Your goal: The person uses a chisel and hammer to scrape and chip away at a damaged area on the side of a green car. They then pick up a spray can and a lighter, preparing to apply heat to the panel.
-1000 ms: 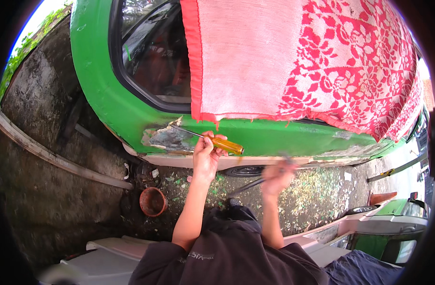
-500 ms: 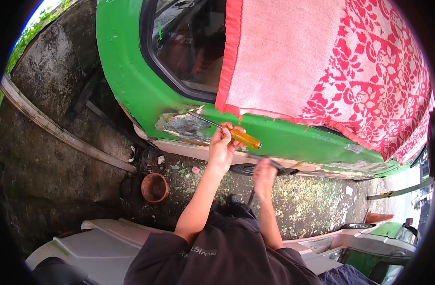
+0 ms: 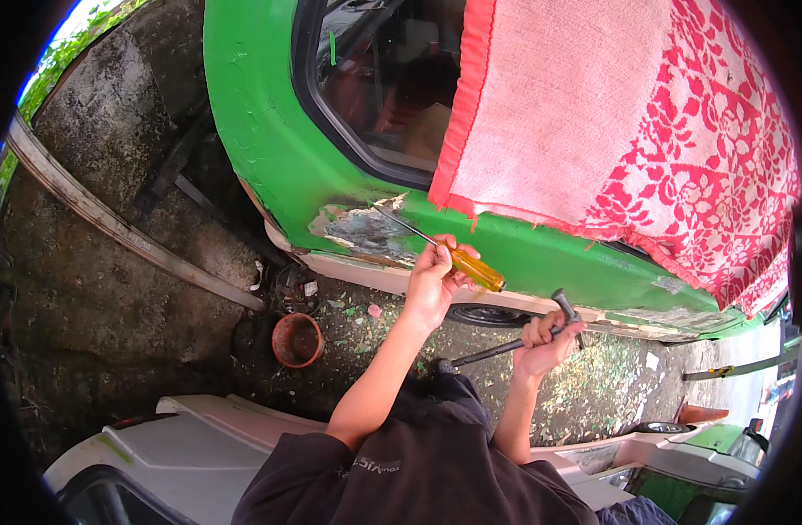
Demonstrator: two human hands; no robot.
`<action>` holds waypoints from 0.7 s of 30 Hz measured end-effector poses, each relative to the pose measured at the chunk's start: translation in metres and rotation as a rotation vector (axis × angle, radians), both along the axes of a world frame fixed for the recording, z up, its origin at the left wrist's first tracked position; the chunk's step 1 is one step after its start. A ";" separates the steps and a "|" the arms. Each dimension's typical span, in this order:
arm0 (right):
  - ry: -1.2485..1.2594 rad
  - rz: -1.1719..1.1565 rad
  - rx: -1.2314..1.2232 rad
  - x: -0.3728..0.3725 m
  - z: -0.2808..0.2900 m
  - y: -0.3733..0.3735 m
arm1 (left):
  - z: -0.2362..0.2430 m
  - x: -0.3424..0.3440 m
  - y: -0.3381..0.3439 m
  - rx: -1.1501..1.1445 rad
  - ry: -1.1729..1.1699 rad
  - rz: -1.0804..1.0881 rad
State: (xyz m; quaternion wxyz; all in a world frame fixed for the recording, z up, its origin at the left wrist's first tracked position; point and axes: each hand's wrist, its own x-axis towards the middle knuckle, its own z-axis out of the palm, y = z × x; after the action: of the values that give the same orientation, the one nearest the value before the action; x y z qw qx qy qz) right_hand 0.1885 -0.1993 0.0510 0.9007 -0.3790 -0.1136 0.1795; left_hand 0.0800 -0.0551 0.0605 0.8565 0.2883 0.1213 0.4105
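Note:
My left hand [image 3: 434, 282] is closed around a screwdriver with a see-through yellow handle [image 3: 478, 269]. The screwdriver's metal tip meets the upper edge of a stripped, grey patch [image 3: 366, 229] in the green car body [image 3: 252, 114], where the paint is broken away. Lower and to the right, my right hand [image 3: 545, 346] grips a dark hammer [image 3: 566, 306] close to its head. The hammer's handle points down to the left. A gap separates the hammer from the screwdriver's butt end.
A red and pink floral towel [image 3: 559, 114] drapes over the car's right side. An orange-brown pot [image 3: 298, 339] stands on ground littered with paint flakes [image 3: 576, 385]. Behind me is a white and green vehicle [image 3: 217, 437]. A long curved rail [image 3: 112, 229] lies at left.
My right hand has swung down and right, away from the screwdriver, with the hammer. My left hand keeps the screwdriver tip at the patch. The whole view has shifted slightly.

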 end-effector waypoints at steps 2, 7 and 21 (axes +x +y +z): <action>-0.016 0.063 -0.023 -0.004 -0.004 0.003 | 0.001 0.000 -0.004 -0.005 0.026 0.008; -0.046 0.177 -0.079 -0.002 0.001 0.012 | -0.001 0.002 -0.012 -0.014 0.022 0.038; -0.265 0.926 -0.196 0.051 -0.014 0.013 | 0.017 0.044 -0.018 -0.078 0.398 0.649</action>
State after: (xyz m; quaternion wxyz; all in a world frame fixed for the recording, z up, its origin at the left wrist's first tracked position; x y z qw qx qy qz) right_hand 0.2399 -0.1866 0.0370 0.6642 -0.3913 -0.3664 0.5211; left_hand 0.1244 -0.0733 0.0774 0.6519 0.2763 0.3855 0.5916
